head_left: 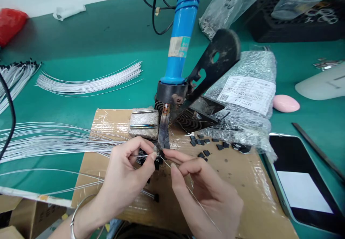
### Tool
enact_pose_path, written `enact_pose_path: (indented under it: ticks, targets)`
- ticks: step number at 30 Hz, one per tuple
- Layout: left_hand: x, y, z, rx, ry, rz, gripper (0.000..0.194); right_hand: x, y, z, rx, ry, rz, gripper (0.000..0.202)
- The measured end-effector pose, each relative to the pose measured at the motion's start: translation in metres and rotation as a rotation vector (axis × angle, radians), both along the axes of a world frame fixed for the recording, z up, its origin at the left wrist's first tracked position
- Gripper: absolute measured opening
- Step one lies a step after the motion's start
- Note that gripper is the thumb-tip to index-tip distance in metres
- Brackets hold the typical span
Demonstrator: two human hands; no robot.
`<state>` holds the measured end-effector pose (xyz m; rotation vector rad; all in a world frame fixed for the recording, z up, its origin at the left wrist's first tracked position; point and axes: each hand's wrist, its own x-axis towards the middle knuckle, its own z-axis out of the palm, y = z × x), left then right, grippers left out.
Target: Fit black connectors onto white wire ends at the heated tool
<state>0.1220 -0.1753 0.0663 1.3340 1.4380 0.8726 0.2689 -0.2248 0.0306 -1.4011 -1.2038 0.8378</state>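
Head: right grip (208, 188) (closed) holds wire (199, 204).

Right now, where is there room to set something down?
Green mat between the short wires and black cable; cardboard between the right hand and phone. Crowded: around the iron's tip, with left hand and black bits close.

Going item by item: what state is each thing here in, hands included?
Left hand: pinching a grey wire
Right hand: pinching a thin wire
Soldering iron: mounted, tip down
Short white wires: bundled, lying flat
Small black pieces: scattered
Cardboard: lying flat
Phone: face up
Labelled package: lying down; sealed or open, unclear
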Motion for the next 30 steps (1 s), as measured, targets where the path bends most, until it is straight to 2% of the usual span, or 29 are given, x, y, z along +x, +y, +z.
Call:
enact_pose_path:
  ticks: [18,30]
  targets:
    - [0.0032,0.0007,0.0017,0.038,-0.020,0.036,0.012,-0.0051,-0.0026,-0.0040,0.132,-0.148,-0.031,0.017]
    - [0.0011,-0.0007,0.0013,0.033,-0.025,0.031,0.013,-0.0051,-0.0026,0.0002,0.131,-0.167,-0.027,0.019]
